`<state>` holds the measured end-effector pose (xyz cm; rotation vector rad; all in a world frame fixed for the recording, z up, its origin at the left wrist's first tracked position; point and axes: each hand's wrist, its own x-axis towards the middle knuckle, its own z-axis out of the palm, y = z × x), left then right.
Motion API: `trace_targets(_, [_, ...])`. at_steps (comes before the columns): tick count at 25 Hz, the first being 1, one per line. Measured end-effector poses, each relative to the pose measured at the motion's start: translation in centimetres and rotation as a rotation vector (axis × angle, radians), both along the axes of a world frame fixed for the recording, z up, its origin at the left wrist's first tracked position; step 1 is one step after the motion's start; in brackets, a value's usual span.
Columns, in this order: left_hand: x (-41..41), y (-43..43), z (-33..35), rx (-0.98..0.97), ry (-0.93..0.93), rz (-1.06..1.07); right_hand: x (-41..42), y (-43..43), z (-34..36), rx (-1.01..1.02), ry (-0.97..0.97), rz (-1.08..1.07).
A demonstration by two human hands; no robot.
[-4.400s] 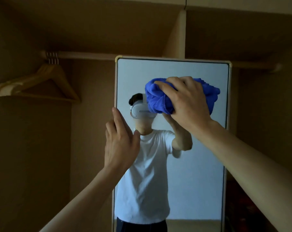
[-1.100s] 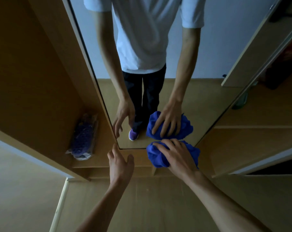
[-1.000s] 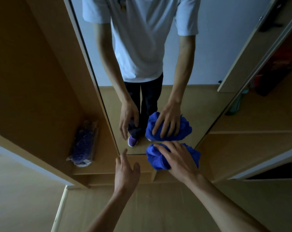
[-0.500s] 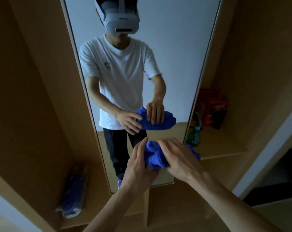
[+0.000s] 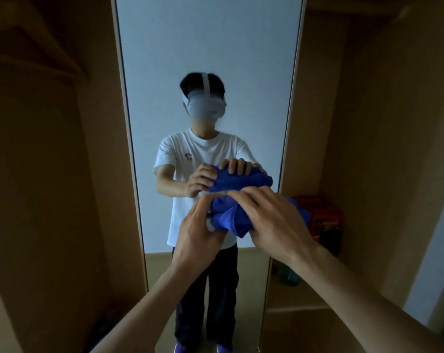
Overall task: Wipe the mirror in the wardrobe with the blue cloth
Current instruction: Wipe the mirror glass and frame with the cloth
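Change since a second ago: my view has lifted from the foot of the mirror (image 5: 205, 47) to its middle, and my left hand (image 5: 198, 233) has joined the right on the cloth.

Item: blue cloth (image 5: 228, 217), bunched, held between both hands in front of the glass, apparently clear of it.
Left hand: fingers curled onto the cloth's left side.
Right hand (image 5: 274, 220): fingers closed over its top.
Mirror: upright in the wardrobe (image 5: 368, 149); no smears visible in this dim light.
Progress, by my reckoning: full-height pass made; cloth being regathered. Whether more wiping remains, I cannot tell.
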<state>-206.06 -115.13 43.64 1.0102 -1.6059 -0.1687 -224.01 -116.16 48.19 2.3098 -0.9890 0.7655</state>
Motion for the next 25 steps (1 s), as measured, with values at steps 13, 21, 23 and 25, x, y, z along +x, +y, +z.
trace_targets(13, [-3.5, -2.5, 14.9, -0.367, -0.239, 0.231, -3.2, -3.6, 13.4, -0.399, -0.019, -0.064])
trace_targets(21, [-4.1, -4.4, 24.3, -0.503, -0.503, 0.503, -3.3, -6.8, 21.2, -0.699, -0.052, -0.094])
trace_targets(23, [-4.1, -4.8, 27.1, -0.56, -0.534, 0.512, -3.4, -7.5, 23.7, -0.761, -0.078, -0.089])
trace_targets(25, [-4.0, -5.2, 29.6, -0.599, -0.573, 0.525, -3.5, -8.1, 26.1, -0.796, -0.082, -0.109])
